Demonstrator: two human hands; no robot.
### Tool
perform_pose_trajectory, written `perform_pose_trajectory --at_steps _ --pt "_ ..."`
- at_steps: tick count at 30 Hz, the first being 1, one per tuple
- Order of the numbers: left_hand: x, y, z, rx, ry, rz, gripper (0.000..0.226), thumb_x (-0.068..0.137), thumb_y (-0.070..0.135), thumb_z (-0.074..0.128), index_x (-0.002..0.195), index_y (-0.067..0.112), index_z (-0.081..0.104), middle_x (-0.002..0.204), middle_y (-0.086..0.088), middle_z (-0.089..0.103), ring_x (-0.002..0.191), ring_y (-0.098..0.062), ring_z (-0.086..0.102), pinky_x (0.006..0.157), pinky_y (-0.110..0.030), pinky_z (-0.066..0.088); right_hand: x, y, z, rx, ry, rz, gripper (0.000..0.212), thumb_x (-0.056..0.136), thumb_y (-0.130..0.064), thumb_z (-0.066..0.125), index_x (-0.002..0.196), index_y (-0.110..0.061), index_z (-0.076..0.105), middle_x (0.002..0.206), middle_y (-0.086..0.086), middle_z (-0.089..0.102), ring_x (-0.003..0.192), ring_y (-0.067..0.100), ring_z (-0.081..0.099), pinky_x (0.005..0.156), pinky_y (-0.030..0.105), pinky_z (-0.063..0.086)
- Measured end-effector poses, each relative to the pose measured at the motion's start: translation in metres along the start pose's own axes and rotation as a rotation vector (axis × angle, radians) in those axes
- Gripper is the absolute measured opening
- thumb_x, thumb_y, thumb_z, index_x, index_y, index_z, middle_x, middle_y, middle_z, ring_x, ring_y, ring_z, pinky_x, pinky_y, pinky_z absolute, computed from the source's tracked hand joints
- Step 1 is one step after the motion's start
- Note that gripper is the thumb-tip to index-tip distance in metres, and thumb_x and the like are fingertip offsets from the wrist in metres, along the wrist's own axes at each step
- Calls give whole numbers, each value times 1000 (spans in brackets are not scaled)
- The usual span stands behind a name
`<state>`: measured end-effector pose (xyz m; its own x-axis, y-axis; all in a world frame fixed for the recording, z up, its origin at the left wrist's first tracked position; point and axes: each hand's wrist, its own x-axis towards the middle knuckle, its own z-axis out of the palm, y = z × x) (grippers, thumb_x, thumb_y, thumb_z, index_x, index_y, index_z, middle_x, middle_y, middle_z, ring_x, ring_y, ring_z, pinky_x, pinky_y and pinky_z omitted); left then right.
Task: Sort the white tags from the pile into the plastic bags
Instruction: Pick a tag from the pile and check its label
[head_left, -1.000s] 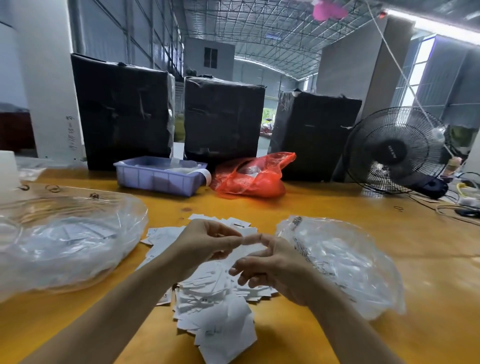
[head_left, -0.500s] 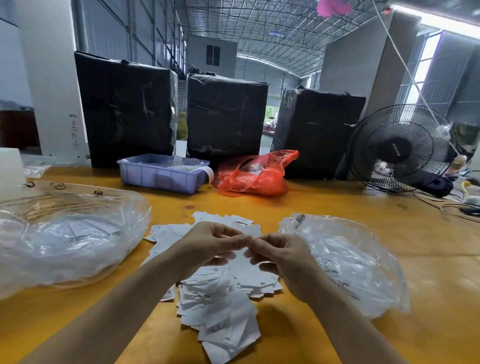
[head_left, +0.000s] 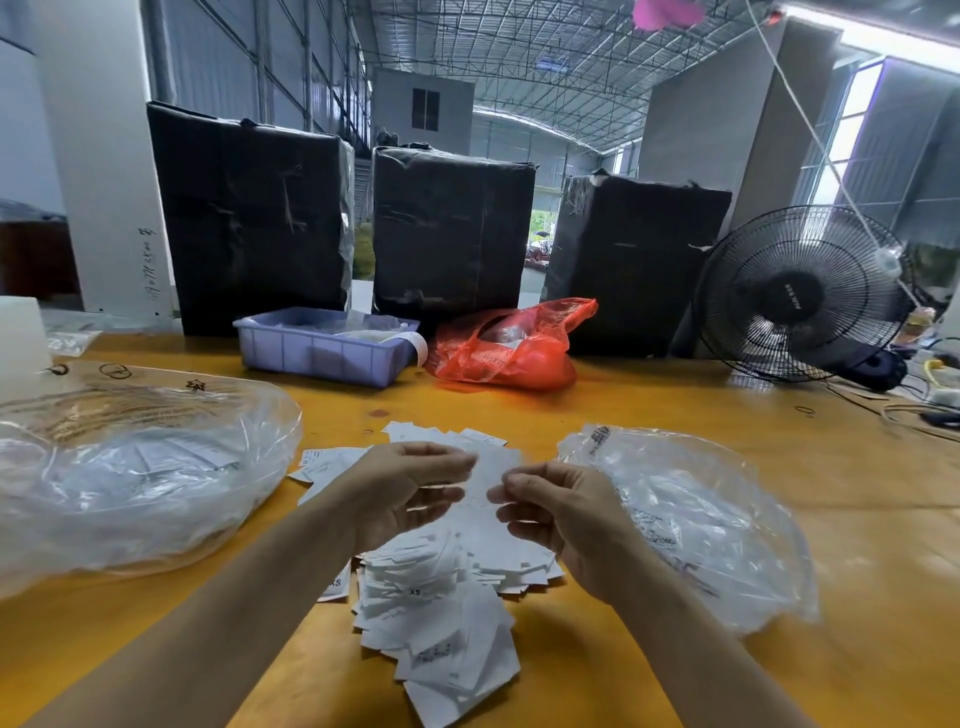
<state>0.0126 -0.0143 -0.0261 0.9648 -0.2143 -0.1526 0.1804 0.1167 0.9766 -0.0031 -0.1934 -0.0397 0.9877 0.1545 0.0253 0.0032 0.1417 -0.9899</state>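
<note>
progress: mid-sort, both clear plastic bags (left bag (head_left: 140, 467), right bag (head_left: 696, 525)) hold some tags, big pile of white tags (head_left: 441, 608) left on yellow table (head_left: 857, 545) between them | left hand (head_left: 410, 493), right hand (head_left: 561, 512): fingertips curled over pile, tag pinch unclear | text: "XS" on a tag; bag print illegible

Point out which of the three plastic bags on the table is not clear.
The red bag at the back, beside the purple bin. The large bag on the left and the smaller bag on the right are both clear and hold white tags.
</note>
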Motion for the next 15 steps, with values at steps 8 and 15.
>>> perform_pose_trajectory --at_steps 8,15 --pt "4 1 5 -294 183 141 12 79 -7 64 82 4 63 65 -7 72 54 -12 68 50 -15 51 3 14 1 -824 122 -355 10 90 -10 60 96 -6 68 86 6 71 75 14 65 69 24 54" --pt "8 1 -6 -153 318 154 6 77 8 72 79 7 67 64 -2 67 58 -10 55 46 -13 46 9 27 -9 -1273 -152 -163 70 69 -53 75 125 -16 59 123 0 55 114 15 48 99 28 40"
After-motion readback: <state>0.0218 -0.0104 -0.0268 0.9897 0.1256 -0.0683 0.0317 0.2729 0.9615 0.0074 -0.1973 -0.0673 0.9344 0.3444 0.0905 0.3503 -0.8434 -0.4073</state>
